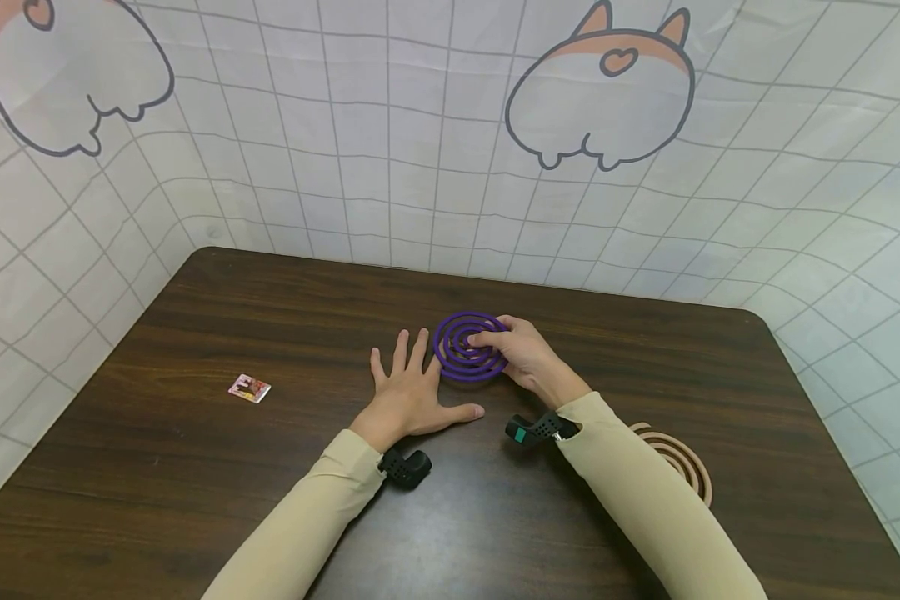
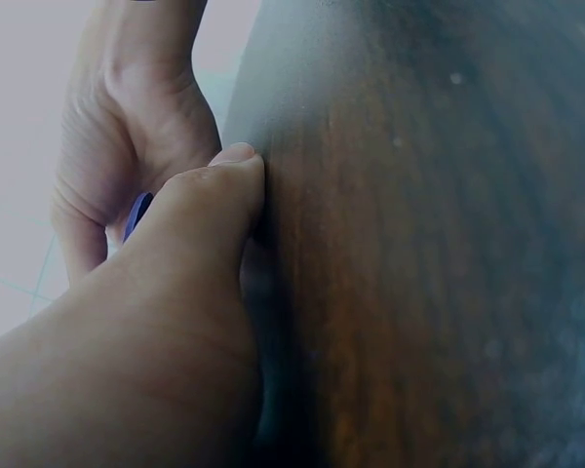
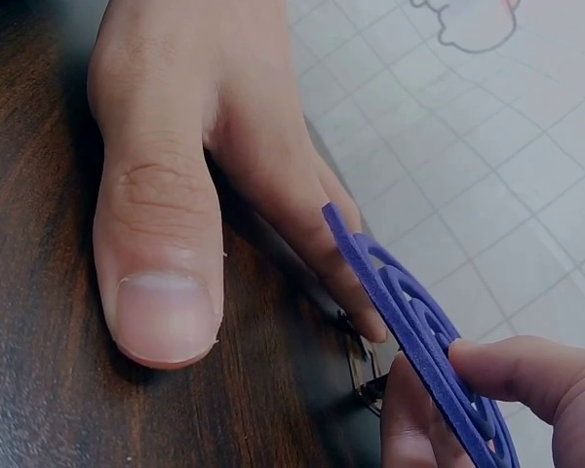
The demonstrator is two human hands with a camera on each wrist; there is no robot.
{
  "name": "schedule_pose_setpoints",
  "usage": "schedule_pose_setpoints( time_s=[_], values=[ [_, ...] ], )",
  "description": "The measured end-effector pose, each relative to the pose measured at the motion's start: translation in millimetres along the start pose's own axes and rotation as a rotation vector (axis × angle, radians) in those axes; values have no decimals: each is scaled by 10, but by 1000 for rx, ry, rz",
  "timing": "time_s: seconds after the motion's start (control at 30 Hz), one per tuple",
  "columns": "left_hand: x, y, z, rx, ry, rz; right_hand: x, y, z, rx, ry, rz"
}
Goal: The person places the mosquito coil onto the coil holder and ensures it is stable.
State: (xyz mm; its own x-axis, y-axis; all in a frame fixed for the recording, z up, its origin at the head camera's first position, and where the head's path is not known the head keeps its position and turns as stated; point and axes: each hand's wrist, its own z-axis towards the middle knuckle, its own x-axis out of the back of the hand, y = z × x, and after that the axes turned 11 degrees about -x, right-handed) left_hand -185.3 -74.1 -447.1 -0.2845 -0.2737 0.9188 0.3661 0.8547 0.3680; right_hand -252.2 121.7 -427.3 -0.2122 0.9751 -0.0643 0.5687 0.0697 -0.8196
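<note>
A purple mosquito coil (image 1: 471, 314) is pinched in my right hand (image 1: 531, 357), thumb on its near face and fingers behind it. The right wrist view shows the coil (image 3: 382, 297) tilted up on its edge, above the tabletop. My left hand (image 1: 408, 402) lies palm down on the table with fingers spread, just left of the coil. Its index finger overlaps the coil's rim in the head view. A small thin metal piece (image 3: 369, 388) shows by the left fingertips in the right wrist view, partly hidden behind the coil and right fingers.
A tan coil (image 1: 693, 467) lies on the dark wooden table (image 1: 157, 467) at the right, partly covered by the right sleeve. To the left lies a small printed card (image 1: 250, 388). A white gridded curtain (image 1: 360, 167) hangs behind the table.
</note>
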Motion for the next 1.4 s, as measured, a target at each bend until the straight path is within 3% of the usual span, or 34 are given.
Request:
schedule_pose_setpoints(
  time_s=[1.0,1.4],
  values=[
    [41,12,-33,-6,-11,2,-7,9,34,3,10,27],
    [82,17,-118,-1,-25,38,-17,-9,-4,-4,4,27]
  ],
)
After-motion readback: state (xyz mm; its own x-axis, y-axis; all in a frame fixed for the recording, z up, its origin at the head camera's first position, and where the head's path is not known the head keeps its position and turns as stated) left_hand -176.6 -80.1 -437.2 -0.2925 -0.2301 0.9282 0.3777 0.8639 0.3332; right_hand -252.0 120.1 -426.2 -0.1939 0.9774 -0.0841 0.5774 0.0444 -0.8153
